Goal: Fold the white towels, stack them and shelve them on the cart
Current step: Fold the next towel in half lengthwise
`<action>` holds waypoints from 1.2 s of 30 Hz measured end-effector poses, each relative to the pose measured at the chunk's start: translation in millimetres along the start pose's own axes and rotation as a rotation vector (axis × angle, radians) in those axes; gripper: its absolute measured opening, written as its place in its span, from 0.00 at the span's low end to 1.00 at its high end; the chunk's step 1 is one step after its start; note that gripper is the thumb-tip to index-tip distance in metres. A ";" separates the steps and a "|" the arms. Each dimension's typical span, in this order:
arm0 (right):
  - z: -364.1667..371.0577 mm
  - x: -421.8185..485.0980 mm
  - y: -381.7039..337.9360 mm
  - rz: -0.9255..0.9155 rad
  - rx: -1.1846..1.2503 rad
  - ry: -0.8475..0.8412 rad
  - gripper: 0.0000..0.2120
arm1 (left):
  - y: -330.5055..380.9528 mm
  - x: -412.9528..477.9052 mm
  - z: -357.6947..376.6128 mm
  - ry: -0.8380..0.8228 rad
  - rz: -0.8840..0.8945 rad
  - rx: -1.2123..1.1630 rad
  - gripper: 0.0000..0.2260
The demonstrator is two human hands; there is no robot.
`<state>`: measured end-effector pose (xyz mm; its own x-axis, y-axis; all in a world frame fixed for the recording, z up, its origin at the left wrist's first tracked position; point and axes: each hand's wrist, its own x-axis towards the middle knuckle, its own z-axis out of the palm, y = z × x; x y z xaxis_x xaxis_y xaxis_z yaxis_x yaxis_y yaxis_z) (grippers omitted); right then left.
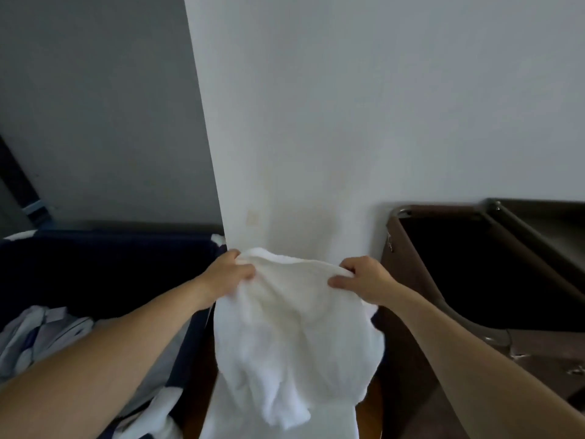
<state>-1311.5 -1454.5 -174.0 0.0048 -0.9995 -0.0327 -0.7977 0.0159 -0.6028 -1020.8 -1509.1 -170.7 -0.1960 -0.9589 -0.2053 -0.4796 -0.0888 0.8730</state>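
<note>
Two hands were on one white towel (294, 327), held in the air, resting on nothing. Left hand (226, 275) pinched the top edge at its left corner, fingers curled over the cloth. Right hand (364, 280) gripped the top edge at the right corner, thumb in front. Towel hung slack and crumpled below and between the hands, in front of the white wall column (285, 122). Brown cart (403, 261) stood just right of it, dark laundry bin (95, 270) with loose linens (41, 337) to its left.

My bare arms reach forward, my left hand (228, 275) pinches the top edge of the white towel (294, 327), my right hand (364, 280) grips the same edge, both level, thumbs toward me
</note>
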 end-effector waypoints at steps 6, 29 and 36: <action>2.6 -0.9 -50.6 -0.159 0.058 0.054 0.15 | 18.0 -13.3 36.4 -0.332 0.217 0.260 0.33; -1.2 -9.4 -57.2 -0.107 0.088 0.129 0.07 | 52.9 -19.5 37.1 -0.341 0.341 0.488 0.14; 13.1 -23.0 -47.9 -0.225 0.258 0.219 0.21 | 40.0 -21.2 39.4 -0.374 0.244 -0.003 0.12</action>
<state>-1265.5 -1431.9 -154.8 0.0113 -0.9609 0.2767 -0.6137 -0.2251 -0.7567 -1069.5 -1481.7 -148.9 -0.5995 -0.7884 -0.1381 -0.3784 0.1271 0.9169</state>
